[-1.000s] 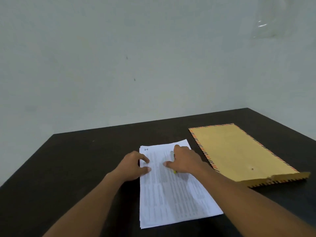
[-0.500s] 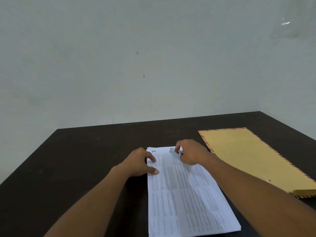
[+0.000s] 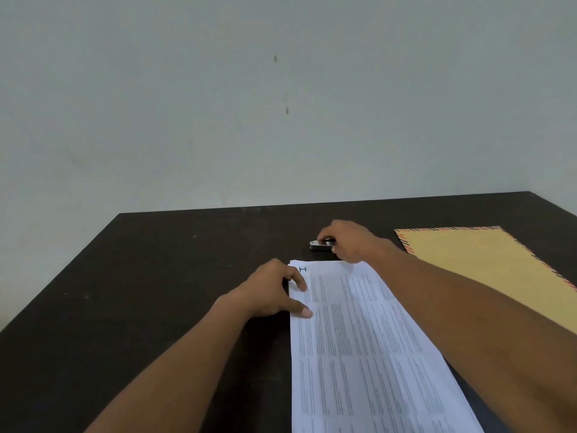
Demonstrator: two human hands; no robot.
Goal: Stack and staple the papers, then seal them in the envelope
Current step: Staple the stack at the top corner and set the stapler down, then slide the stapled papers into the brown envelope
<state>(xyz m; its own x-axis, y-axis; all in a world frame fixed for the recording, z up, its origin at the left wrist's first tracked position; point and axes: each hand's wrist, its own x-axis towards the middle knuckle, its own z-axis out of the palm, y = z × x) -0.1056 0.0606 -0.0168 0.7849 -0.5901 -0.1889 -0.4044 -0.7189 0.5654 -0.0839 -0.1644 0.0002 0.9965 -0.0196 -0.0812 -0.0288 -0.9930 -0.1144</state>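
A stack of white printed papers (image 3: pixel 368 348) lies on the dark table (image 3: pixel 156 292), running from the centre toward me. My left hand (image 3: pixel 271 292) rests at the stack's left edge near its far corner, thumb and forefinger pressing on the top sheet. Just beyond the far edge of the papers sits a small silver stapler (image 3: pixel 320 245) on the table, and my right hand (image 3: pixel 351 240) has its fingers closed around the stapler's right end. A tan envelope (image 3: pixel 487 270) with a striped border lies flat to the right.
A pale wall stands right behind the table's far edge. The table's right edge runs close past the envelope. Bare dark tabletop stretches to the left of my left arm.
My right hand has carried the stapler off the top of the papers to the table just beyond their far edge. The left hand stays at the stack's left edge. The view has shifted.
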